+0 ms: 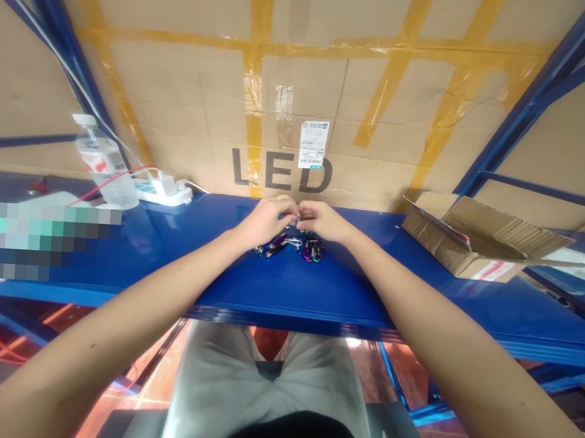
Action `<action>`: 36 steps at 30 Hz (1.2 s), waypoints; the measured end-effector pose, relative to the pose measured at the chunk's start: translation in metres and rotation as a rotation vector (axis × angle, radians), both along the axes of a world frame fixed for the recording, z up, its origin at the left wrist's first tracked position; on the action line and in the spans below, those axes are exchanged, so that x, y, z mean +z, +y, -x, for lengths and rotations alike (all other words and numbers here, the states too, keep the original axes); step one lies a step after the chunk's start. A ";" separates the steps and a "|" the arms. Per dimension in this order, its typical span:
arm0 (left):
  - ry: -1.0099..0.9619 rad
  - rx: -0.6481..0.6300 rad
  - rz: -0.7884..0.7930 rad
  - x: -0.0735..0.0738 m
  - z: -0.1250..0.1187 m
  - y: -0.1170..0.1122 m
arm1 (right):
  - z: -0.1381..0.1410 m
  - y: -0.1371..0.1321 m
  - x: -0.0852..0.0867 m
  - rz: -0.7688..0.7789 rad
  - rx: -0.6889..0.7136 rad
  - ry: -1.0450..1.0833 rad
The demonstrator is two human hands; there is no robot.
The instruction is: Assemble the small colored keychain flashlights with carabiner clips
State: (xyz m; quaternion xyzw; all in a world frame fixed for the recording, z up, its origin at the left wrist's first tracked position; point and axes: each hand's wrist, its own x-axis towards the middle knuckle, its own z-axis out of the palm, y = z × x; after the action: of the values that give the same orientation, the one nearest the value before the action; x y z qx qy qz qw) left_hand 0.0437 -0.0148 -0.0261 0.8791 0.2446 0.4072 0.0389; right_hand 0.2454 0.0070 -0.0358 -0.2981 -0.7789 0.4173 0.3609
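Note:
Both hands meet over the blue table, fingertips pinched around a small shiny metal piece (298,217) whose kind is too small to make out. My left hand (271,218) is closed at its left side, and my right hand (321,220) is closed at its right. Just below the hands lie several colourful carabiner clips (313,251), purple and green among them. To their left are dark, tube-like pieces (276,245) with metallic ends, beside a pale loop (294,242). The fingers partly hide the things behind them.
An open cardboard box (474,240) stands at the right. On the left are a plastic bottle (102,161), a white power strip (165,193) and a red cable (111,180). A large taped carton (190,107) rises behind the blue table (288,295).

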 end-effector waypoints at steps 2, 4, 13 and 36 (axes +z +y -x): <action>0.010 0.008 0.008 0.000 0.001 -0.001 | 0.000 0.000 0.000 0.002 -0.001 -0.001; 0.010 0.008 0.011 0.001 0.001 -0.001 | 0.000 0.000 0.000 -0.002 -0.009 0.002; 0.041 -0.048 -0.112 0.002 0.004 -0.001 | 0.000 0.003 -0.002 -0.011 -0.035 0.005; 0.003 0.095 -0.022 0.000 0.014 0.008 | -0.004 0.000 0.002 -0.005 -0.096 0.006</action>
State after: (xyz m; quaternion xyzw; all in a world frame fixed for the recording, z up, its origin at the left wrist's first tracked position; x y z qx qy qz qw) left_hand 0.0298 -0.0068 -0.0264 0.8675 0.2816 0.4100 0.0097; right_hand 0.2497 0.0075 -0.0335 -0.3330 -0.7636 0.3984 0.3838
